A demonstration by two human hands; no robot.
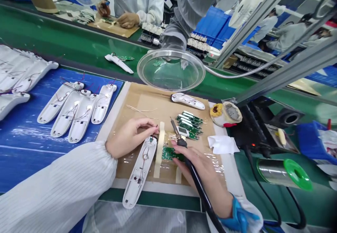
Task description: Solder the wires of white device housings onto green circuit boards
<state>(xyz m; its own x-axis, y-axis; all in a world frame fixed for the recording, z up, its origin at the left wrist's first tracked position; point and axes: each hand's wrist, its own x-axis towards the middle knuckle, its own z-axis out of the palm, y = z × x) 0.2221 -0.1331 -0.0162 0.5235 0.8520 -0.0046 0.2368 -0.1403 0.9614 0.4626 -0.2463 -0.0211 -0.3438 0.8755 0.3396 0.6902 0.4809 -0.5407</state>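
The left hand (133,134) is at the top end of a white shell (139,176), its grip pinched on a thin wire (157,125). The shell lies lengthwise on brown cardboard (147,101), its open side up and its near end reaching past the cardboard's edge; wires and small dark parts show inside it.

The right hand (196,159) has its grip closed around a soldering iron (181,141), whose tip points up and away from the person. Fingers of the same hand also touch a green board (167,153), which lies just right of the shell, beyond a strip of pale tape (159,152).

Behind the iron, more boards (191,122) lie in an overlapping row, with another shell (188,101) farther back. To the right are a sponge holder (229,113), a crumpled tissue (223,145) and a spool (273,171) of solder on the green worktop (247,183). More shells (76,111) lie on a blue mat (34,145) to the left. A clear hood (171,75) hangs over the cardboard's far edge. Across the worktop, a co-worker (137,1) in a pale coat has both hands over another piece of cardboard.
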